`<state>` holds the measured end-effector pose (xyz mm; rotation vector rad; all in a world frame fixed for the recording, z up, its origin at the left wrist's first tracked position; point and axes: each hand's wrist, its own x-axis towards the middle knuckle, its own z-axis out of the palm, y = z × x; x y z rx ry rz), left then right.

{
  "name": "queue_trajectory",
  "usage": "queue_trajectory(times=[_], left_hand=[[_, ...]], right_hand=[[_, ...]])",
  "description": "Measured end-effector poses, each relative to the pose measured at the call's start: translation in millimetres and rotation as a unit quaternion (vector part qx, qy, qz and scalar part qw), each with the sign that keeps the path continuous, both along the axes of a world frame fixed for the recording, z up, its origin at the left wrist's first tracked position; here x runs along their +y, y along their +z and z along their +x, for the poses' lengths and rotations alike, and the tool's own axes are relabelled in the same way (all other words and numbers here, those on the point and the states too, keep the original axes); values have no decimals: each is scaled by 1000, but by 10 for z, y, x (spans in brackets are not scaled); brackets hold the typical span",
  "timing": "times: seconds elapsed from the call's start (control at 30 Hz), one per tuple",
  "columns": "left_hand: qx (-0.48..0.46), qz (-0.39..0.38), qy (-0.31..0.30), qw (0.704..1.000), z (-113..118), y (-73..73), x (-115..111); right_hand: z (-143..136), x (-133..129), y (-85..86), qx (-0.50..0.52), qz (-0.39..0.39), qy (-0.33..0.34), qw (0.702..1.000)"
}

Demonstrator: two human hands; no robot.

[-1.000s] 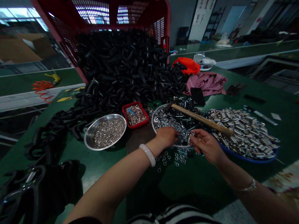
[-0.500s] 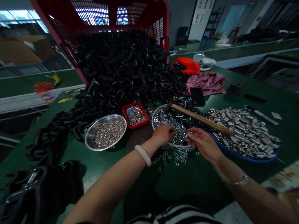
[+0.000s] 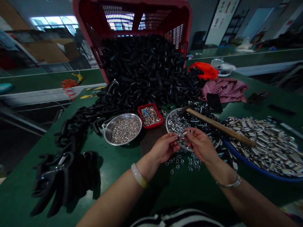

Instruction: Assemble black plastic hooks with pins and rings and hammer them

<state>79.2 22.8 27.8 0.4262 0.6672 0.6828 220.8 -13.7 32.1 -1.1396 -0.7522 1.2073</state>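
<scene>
Over the near rim of a white bowl [image 3: 167, 126], my two hands are close together. My right hand [image 3: 202, 146] pinches a short metal spring [image 3: 187, 132] between thumb and fingers. My left hand [image 3: 164, 148] is closed in a pinch on a small metal piece [image 3: 177, 137], too small to tell its exact kind. Small shiny nuts [image 3: 175, 121] and dark bolts lie in the bowl, and several loose nuts [image 3: 190, 164] are scattered on the table below my hands. A hammer [image 3: 220, 126] with a wooden handle rests across the bowl and the blue basin [image 3: 248, 164] of springs.
Left of the bowl stand a red tray [image 3: 153, 126] of pins and a steel bowl [image 3: 106, 135] of small metal parts. Behind, black curved parts [image 3: 142, 69] spill from a tipped red crate [image 3: 85, 34]. More black parts [image 3: 66, 176] stand at left. A checkered cloth [image 3: 224, 90] lies at right.
My left hand has come back from the bowl with a small metal piece, turning its fingers toward my right hand. The two hands are nearer each other. The view has swung left.
</scene>
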Motion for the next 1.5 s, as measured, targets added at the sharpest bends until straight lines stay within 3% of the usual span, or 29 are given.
queue_trajectory(times=[0.2, 0.4, 0.6, 0.73, 0.9, 1.07, 1.17, 1.23, 1.27, 1.33, 1.43, 1.47, 1.5], left_hand=[[-34, -28, 59, 997, -77, 25, -45], [-63, -104, 78, 989, -91, 10, -83], [-157, -169, 100, 968, -72, 23, -127], [-148, -147, 93, 974, -62, 11, -159], [-27, 0, 104, 994, -68, -11, -209], [64, 60, 40, 995, -219, 17, -133], [135, 98, 45, 985, -375, 83, 115], [226, 160, 80, 957, -500, 160, 400], [299, 200, 103, 927, -572, 204, 574], [367, 227, 142, 891, -742, 289, 965], [463, 253, 187, 829, -1051, 349, 1549], [523, 268, 198, 785, -1155, 338, 1718], [652, 307, 182, 670, -1252, 311, 1867]], right_hand=[[-148, 42, 17, -45, 85, 23, 995], [-162, 70, -92, -112, 102, 56, 987], [-103, 132, -204, -79, 113, 76, 988], [-58, 175, -171, -136, 121, 74, 981], [-127, 137, 46, -308, 174, 73, 932], [-164, 218, 208, -455, 230, 85, 856], [-44, 393, 249, -555, 271, 109, 779], [53, 511, 260, -623, 309, 157, 701], [96, 558, 261, -643, 323, 173, 672], [159, 620, 254, -660, 340, 173, 648], [215, 653, 216, -663, 354, 161, 640], [230, 657, 196, -662, 358, 161, 638], [245, 660, 175, -662, 361, 161, 637]])
